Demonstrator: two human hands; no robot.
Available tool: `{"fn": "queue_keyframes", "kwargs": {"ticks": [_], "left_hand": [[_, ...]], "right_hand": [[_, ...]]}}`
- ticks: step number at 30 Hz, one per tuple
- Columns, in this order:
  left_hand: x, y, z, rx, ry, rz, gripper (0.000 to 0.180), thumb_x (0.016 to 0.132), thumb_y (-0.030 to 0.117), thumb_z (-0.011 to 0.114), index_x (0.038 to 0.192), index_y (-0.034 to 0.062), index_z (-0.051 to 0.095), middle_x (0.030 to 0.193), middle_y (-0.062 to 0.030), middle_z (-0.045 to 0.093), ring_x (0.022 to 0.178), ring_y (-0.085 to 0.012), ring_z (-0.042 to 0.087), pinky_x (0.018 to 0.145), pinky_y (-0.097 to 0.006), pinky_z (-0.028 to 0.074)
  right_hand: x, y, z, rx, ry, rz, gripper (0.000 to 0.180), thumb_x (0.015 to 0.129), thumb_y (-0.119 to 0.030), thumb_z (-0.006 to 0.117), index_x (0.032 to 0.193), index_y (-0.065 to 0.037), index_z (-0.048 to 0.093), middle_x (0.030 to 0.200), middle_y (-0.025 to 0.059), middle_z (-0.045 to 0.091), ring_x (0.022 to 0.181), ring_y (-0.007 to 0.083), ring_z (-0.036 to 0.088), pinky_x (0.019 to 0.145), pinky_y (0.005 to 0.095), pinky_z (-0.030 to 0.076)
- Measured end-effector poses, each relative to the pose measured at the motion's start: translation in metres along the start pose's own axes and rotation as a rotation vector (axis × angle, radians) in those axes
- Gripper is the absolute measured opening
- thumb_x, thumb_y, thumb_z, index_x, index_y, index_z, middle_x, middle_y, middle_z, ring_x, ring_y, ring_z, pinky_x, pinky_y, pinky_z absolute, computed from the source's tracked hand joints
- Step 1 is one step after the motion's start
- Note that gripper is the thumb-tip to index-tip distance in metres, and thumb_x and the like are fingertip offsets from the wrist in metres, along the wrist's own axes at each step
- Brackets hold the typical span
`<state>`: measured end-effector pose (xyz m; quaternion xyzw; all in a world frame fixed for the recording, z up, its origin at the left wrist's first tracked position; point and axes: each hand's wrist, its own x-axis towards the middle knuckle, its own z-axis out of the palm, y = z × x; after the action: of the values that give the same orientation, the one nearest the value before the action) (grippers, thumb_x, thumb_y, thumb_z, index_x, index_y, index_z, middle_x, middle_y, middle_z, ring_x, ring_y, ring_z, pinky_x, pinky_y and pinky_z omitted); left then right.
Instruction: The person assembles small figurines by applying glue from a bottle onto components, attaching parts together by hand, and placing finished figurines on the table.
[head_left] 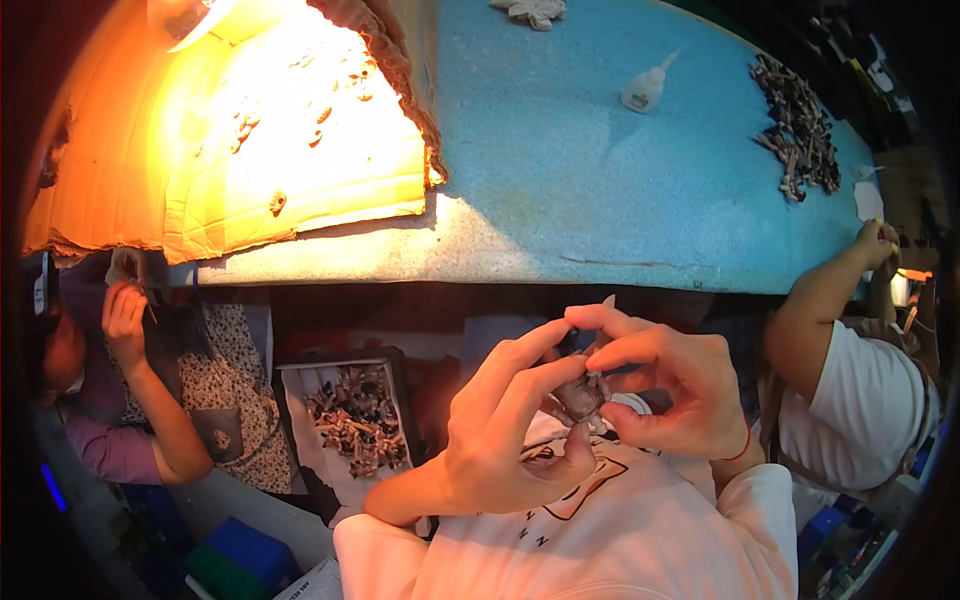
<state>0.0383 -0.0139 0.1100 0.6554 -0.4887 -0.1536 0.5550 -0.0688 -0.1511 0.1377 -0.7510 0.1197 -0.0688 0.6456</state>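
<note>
In front of my chest, my left hand (505, 415) and my right hand (685, 390) come together around a small brownish-grey figurine (582, 396). The thumb and fingers of each hand pinch it from either side. A dark part shows near its top between the fingertips, and a pale pointed tip rises above them. Much of the figurine is covered by my fingers, so its full shape cannot be made out.
A blue table (560, 190) lies beyond my hands, with a white squeeze bottle (643, 90) and a pile of small dark-and-pale pieces (795, 130). A lit cardboard shelter (330, 215) holds scattered pieces. A lined box (355, 415) holds more. People sit at left and right.
</note>
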Motion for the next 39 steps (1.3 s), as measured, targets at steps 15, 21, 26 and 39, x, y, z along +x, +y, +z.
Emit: {"fn": "queue_keyframes", "kwargs": {"ticks": [15,21,26,39], "left_hand": [[0.006,0.004,-0.003,0.022,-0.052,0.066,0.044,0.052,-0.003,0.064,0.094,-0.0049,0.052,0.109,-0.0232,0.049,0.070,-0.0230,0.054,0.055,-0.028,0.047],[0.003,0.001,0.000,0.033,-0.039,0.038,0.045,0.053,-0.003,0.065,0.096,-0.0052,0.051,0.110,-0.0225,0.048,0.074,-0.0232,0.056,0.057,-0.027,0.049],[0.004,-0.004,-0.002,-0.320,-0.001,-0.116,0.047,0.061,-0.006,0.061,0.106,-0.0052,0.048,0.115,-0.0213,0.047,0.095,-0.0229,0.056,0.066,-0.025,0.053],[0.000,-0.002,0.004,-0.570,-0.003,-0.100,0.052,0.067,-0.008,0.056,0.116,-0.0087,0.039,0.122,-0.0251,0.037,0.100,-0.0258,0.052,0.073,-0.032,0.053]], "right_hand": [[-0.004,-0.009,0.000,-0.091,0.038,-0.045,0.047,0.066,0.007,0.060,0.111,-0.004,0.049,0.120,0.0116,0.047,0.085,0.0173,0.058,0.074,0.0286,0.053],[-0.002,-0.005,0.000,-0.109,0.034,-0.046,0.056,0.066,0.007,0.060,0.118,-0.006,0.045,0.119,0.0115,0.047,0.084,0.0167,0.058,0.074,0.0285,0.053],[-0.007,-0.002,-0.005,0.343,0.090,0.027,0.063,0.068,0.009,0.060,0.125,-0.001,0.037,0.126,0.0135,0.040,0.100,0.0210,0.053,0.081,0.0316,0.050],[-0.011,0.009,0.002,0.371,0.127,-0.059,0.060,0.070,0.004,0.061,0.124,-0.001,0.037,0.120,0.0126,0.045,0.102,0.0207,0.052,0.088,0.0330,0.044]]}}
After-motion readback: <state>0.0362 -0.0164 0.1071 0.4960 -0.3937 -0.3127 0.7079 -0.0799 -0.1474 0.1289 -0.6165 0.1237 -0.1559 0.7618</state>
